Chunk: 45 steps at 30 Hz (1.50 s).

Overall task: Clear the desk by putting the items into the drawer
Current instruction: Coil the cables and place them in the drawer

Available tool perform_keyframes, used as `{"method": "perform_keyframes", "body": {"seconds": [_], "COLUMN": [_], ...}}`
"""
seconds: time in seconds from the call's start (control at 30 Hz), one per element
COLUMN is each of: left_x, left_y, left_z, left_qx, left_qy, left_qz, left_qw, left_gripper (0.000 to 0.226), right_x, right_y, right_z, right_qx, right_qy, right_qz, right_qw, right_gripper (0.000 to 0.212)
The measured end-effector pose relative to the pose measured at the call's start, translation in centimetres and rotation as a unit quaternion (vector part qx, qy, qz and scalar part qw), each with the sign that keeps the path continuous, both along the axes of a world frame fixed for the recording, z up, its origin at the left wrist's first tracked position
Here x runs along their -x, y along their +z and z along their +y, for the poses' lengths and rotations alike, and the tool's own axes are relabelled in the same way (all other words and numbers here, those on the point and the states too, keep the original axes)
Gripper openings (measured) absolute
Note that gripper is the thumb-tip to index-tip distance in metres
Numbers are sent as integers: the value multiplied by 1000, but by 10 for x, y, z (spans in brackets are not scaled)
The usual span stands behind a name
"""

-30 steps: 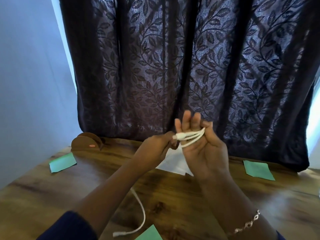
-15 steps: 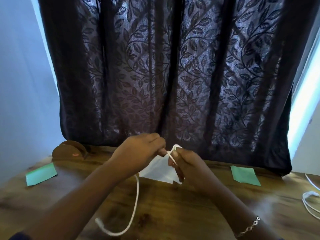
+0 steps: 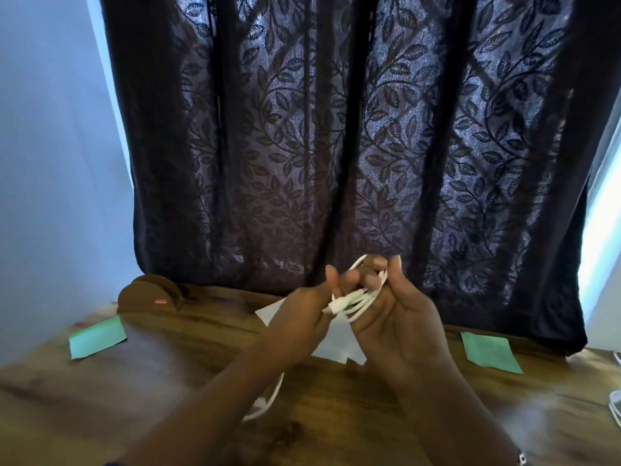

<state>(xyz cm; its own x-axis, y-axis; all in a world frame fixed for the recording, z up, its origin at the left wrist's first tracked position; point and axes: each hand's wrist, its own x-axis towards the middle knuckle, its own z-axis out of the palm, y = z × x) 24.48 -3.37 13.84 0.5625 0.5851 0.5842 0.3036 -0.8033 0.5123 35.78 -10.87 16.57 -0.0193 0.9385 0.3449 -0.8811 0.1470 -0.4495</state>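
a dark, sheer curtain [image 3: 336,146] with a woven pattern of leaves and vines hangs in soft vertical folds across the back, and a pale smooth wall [image 3: 50,163] stands to its left. below runs the desk [image 3: 100,398], brown wood with a streaky grain and a slight sheen.

both forearms reach up from the near edge and meet above the desk's middle. the right hand [image 3: 396,317] is raised with its palm toward the camera, fingers bent over and closed around several loops of the white cable [image 3: 356,301]. the left hand [image 3: 299,317] shows its back, thumb up, and pinches the cable just beside the plug end.

a flat white paper [image 3: 332,344] with angular corners lies under the hands. a rounded brown wooden holder [image 3: 151,295] stands at the back left. two thin green notes lie flat, a left note [image 3: 97,338] and a right note [image 3: 490,353].

the cable is smooth and round. its bundle of loops runs from lower left to upper right across the right palm, plug end pointing lower left. a loose tail [image 3: 268,398] hangs down below the left wrist.
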Motion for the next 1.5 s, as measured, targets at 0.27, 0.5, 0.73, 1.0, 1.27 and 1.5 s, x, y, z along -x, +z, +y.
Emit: {"method": "perform_keyframes", "body": {"seconds": [0.27,0.5,0.73,1.0,1.27,1.5], "left_x": [8,29,30,23,14,31], "left_y": [-4,22,19,-6,-17,-1], "left_z": [-31,-23,-16,-25,-60,-71], "left_qx": [-110,-251,-158,102,218,320], "left_qy": [76,2,-57,-58,8,1], "left_qz": [228,210,94,-56,48,-42], "left_qw": [964,945,981,992,975,946], "left_gripper": [21,26,36,32,23,14], "right_x": [-20,-16,-6,1,6,-3], "right_y": [-13,-29,-25,-29,-18,-51], "right_z": [10,6,-16,-19,-13,-4], "right_qx": [52,26,64,-62,64,-4], "right_qy": [-356,-188,95,151,-141,-372], "right_qz": [-295,-726,-416,-67,-16,-489], "right_qw": [885,661,902,984,988,789], "right_gripper": [31,29,43,42,31,27]}}
